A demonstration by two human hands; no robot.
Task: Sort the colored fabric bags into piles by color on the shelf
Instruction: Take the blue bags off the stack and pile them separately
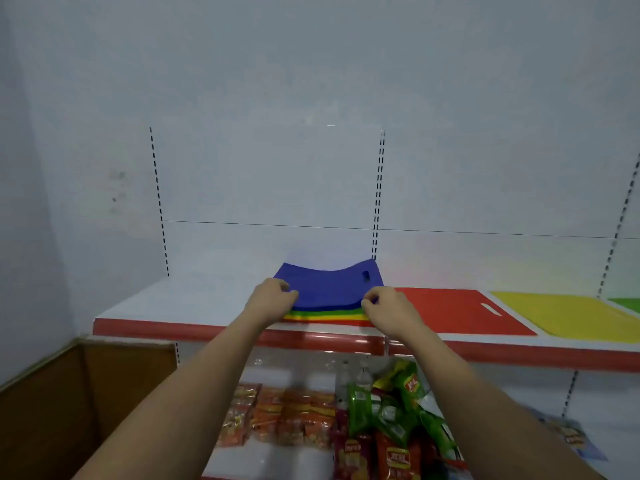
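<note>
Stack of bags (pixel 327 315), blue bag (pixel 329 289) on top, green and yellow edges beneath, your left hand (pixel 272 297) and right hand (pixel 388 308) pinching its near corners.

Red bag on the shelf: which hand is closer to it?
Right. The right hand pinches the blue bag's near right corner, just beside the red bag. The left hand holds the blue bag's near left corner, the bag's width farther away.

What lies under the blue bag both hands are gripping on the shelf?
Under the blue bag, only front edges of stacked bags show: darker blue, green, yellow and red strips. Their count and the rest of each are covered. The left hand and right hand pinch its front corners.
</note>
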